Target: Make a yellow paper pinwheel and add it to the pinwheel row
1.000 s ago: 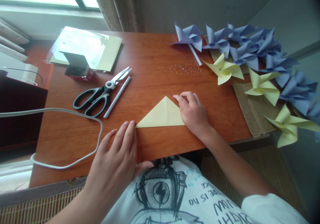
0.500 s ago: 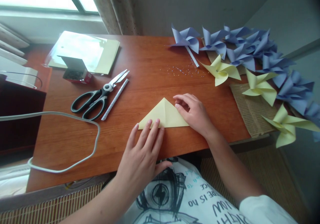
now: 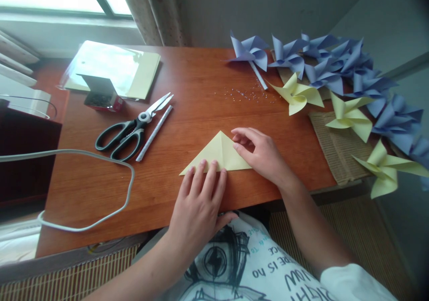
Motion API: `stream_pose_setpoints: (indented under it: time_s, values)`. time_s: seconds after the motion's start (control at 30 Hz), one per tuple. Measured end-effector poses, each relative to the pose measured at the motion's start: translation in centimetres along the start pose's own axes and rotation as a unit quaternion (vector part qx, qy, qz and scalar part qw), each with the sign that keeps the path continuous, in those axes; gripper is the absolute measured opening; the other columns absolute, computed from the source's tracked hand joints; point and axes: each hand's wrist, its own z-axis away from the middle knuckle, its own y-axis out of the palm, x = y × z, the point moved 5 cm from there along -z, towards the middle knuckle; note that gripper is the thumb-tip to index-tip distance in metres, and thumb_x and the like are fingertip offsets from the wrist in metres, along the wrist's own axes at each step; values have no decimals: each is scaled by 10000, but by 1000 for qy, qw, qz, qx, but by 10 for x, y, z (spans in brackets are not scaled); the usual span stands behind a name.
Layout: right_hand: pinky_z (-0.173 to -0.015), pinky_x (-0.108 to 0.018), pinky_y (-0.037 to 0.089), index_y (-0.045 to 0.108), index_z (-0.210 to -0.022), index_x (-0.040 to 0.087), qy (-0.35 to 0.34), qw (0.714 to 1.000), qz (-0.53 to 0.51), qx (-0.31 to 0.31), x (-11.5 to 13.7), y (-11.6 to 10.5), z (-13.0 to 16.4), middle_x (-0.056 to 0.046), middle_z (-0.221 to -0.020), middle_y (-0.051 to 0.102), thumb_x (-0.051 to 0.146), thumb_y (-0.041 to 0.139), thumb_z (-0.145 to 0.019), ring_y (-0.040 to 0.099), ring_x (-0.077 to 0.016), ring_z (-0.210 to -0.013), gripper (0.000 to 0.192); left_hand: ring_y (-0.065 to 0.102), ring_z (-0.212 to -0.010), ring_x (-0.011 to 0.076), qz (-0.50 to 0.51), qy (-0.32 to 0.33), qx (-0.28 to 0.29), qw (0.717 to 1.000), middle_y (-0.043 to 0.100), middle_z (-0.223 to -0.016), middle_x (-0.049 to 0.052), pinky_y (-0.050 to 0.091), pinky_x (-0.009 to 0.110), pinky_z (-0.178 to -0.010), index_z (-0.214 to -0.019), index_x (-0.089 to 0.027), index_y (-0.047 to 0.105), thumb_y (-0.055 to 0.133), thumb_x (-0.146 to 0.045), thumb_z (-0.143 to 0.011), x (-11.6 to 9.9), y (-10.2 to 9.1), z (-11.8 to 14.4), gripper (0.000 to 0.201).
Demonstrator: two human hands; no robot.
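Observation:
A pale yellow paper folded into a triangle [image 3: 219, 153] lies flat near the front edge of the wooden table [image 3: 201, 86]. My left hand [image 3: 201, 202] rests palm down with its fingertips pressing on the triangle's lower edge. My right hand [image 3: 263, 155] presses its fingertips on the triangle's right side. Neither hand grips the paper; both lie on it with fingers apart.
Black-handled scissors [image 3: 129, 129] and a rolled paper stick [image 3: 154, 132] lie to the left. A grey cable [image 3: 83, 158] loops over the left side. A sheet pack [image 3: 114, 68] and small box [image 3: 100, 95] sit at back left. Blue pinwheels [image 3: 335, 64], yellow pinwheels [image 3: 348, 115] and scattered beads [image 3: 248, 94] fill the right.
My left hand slid right from the triangle's left corner onto its lower edge. The paper turned slightly. My right hand stayed on the right side.

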Motion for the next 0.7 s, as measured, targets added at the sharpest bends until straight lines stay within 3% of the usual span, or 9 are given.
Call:
stream_pose_setpoints:
  time_s: [0.2,0.33,0.53,0.7]
  values:
    - [-820,-337,569,671,-1152,205,6,1000,-19,0,0,2,0,-34,-933,718,138,645,-877,686,-186,-856,284,344,-1485,425,22,13,-18,1000,407,-1597,199,268,569,-1215,-1505,-93,479,450,-735,-902,4,2,2,881]
    - [-838,-353,577,670,-1143,205,-5,1000,4,9,3,3,0,-63,-1036,701,139,656,-874,680,-198,-903,278,384,-1461,418,46,35,-39,998,451,-1565,217,312,566,-1196,-1458,-83,532,493,-724,-891,10,-3,2,856]
    - [-985,-429,558,654,-1201,211,-32,998,42,36,11,3,7,-104,-1217,670,152,663,-886,652,-261,-1129,321,558,-1319,325,23,42,-84,995,593,-1453,160,422,487,-1128,-1340,-119,627,549,-303,-979,19,-13,-9,413]
    - [-978,-414,569,645,-1210,214,-26,999,18,37,13,2,12,-93,-1232,679,151,650,-896,673,-249,-1113,321,629,-1218,282,-20,76,-108,991,637,-1402,138,512,411,-1008,-1330,-136,625,535,-180,-980,20,-15,-25,364]
